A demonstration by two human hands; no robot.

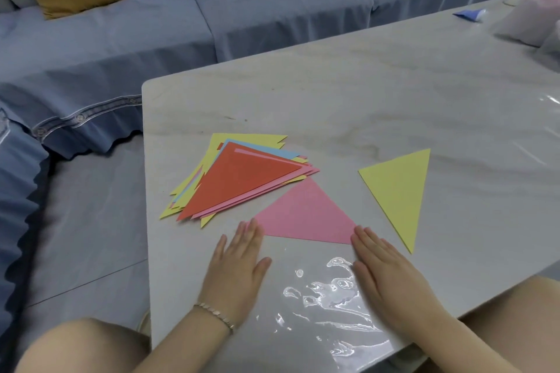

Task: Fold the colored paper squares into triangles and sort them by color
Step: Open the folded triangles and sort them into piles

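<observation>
- The pink triangle (306, 215) lay flat on the counter (333, 94) between the two grips, its long edge turned toward the person.
- The left grip (239, 269) was held wide, fingers straight and together, palm down. Its fingertips (250, 228) rested on the triangle's left corner and nothing was held.
- The right grip (391, 278) was likewise wide and flat, and its fingertips (362, 233) touched the triangle's right corner.
- The step in hand was judged to be the pressing flat and squaring of this pink piece at its sorting place.
- The yellow triangle (400, 188) lay alone beyond the right grip, toward its outer side and apart from the pink one, so a yellow place seemed to be set.
- The mixed pile (239, 175) sat just beyond the left grip, an orange-red triangle on top with pink, blue and yellow edges fanned out beneath. It could not be told whether every sheet in it was folded.
- Most of the sorting was therefore judged to be left.
- For the next move, the left grip would need to be lifted off the pink corner and carried forward to the pile.
- Only the top sheet should be pinched at a free corner, since thin sheets may cling or slide together.
- As no orange-red place was seen, a fresh bare spot would be called for.
</observation>
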